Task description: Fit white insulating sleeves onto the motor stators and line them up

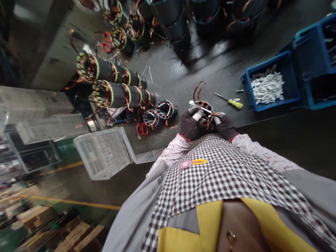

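In front of my apron is a motor stator (201, 103), its ring of copper windings facing up and two wire leads rising from its far side. My left hand (189, 122), in a dark glove with pale fingertips, is closed at the stator's left rim. Its fingers pinch a thin white sleeve (206, 110) that lies across the opening. Gloved the same way, my right hand (225, 125) is closed at the right rim, around copper wire ends (215, 114). Its fingertips are partly hidden.
A yellow-handled screwdriver (235, 103) lies to the right, before a blue bin (290, 78) of white pieces. Two small stators (151, 118) and red-handled scissors (142, 128) lie left. Stacked stators (118, 95) line the left and back. A white crate (105, 152) stands beside the table.
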### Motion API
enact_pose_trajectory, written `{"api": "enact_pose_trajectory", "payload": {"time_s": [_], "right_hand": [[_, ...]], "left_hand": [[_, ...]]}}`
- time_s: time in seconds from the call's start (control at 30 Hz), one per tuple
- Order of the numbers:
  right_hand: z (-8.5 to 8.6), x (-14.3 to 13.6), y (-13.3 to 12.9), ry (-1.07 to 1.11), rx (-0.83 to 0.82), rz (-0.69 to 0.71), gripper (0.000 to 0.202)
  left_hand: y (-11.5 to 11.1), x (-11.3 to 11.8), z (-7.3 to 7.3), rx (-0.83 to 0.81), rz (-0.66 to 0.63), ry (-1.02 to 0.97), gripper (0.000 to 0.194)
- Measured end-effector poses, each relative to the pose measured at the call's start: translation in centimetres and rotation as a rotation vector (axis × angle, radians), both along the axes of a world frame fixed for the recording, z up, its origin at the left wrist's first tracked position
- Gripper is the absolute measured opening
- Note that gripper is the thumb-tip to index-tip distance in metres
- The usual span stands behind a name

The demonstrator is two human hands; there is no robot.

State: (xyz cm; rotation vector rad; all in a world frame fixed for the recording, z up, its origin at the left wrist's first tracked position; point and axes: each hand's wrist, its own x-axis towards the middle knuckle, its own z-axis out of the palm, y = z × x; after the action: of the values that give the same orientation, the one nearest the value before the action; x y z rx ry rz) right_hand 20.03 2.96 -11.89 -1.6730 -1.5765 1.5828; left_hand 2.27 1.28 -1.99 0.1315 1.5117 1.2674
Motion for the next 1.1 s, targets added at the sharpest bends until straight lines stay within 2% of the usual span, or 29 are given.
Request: {"api": "enact_pose_trajectory", "payload": {"time_s": [0.1,0.17,0.23,0.33,0.4,0.47,0.57,0.63,0.67,0.73,0.8,0.83,0.87,0.93,1.0,1.1], "right_hand": [[-0.7,0.0,0.8,-0.008,0.086,0.090,0.029],[-0.6,1.7,1.4,-0.026,0.126,0.183,0.029],[-0.2,4.2,1.8,-0.156,0.177,0.288,0.033],[0.5,6.9,1.7,-0.357,0.185,0.599,0.022],[0.6,6.6,1.3,-0.373,0.154,0.834,0.012],[0.4,4.9,1.0,-0.359,0.113,0.923,0.005],[0.4,2.7,1.0,-0.353,0.059,0.877,0.015],[1.2,2.9,1.1,-0.366,0.048,0.845,0.016],[1.9,3.6,1.2,-0.375,0.048,0.765,0.013],[4.0,5.3,1.2,-0.314,0.029,0.441,0.003],[6.5,6.3,1.2,-0.136,0.019,0.052,0.019],[7.6,6.4,1.3,-0.041,0.034,-0.063,0.024],[8.6,6.2,1.4,0.033,0.059,-0.096,0.026],[9.7,5.1,1.6,0.113,0.104,-0.067,0.024],[9.7,4.1,2.0,0.148,0.111,-0.069,0.023],[8.8,3.5,2.6,0.141,0.098,-0.144,0.028]], "left_hand": [[-0.1,-0.1,-0.4,0.002,-0.017,0.051,0.029],[-0.2,-0.3,-0.6,-0.016,-0.025,0.070,0.031],[-0.2,-0.4,-0.8,-0.006,-0.030,0.063,0.032],[-0.2,-0.4,-1.0,0.023,-0.009,0.042,0.032],[-0.1,-0.3,-1.1,0.006,0.020,0.030,0.034],[0.0,-0.2,-1.0,-0.017,0.039,0.030,0.037],[0.2,-0.1,-0.6,-0.036,0.047,0.018,0.037],[0.3,-0.2,-0.3,-0.046,0.061,-0.007,0.034],[0.3,-0.2,-0.2,-0.045,0.063,-0.017,0.033],[0.3,-0.3,-0.2,-0.027,0.050,-0.015,0.034],[0.2,-0.4,-0.2,0.003,0.020,0.000,0.037],[0.2,-0.4,-0.3,0.015,0.009,0.007,0.039],[0.2,-0.4,-0.4,0.021,0.000,0.007,0.040],[0.4,-0.4,-0.4,0.013,-0.006,-0.009,0.039],[0.5,-0.3,-0.2,-0.008,-0.004,-0.029,0.037],[0.6,-0.3,0.0,-0.018,-0.006,-0.045,0.036]]}}
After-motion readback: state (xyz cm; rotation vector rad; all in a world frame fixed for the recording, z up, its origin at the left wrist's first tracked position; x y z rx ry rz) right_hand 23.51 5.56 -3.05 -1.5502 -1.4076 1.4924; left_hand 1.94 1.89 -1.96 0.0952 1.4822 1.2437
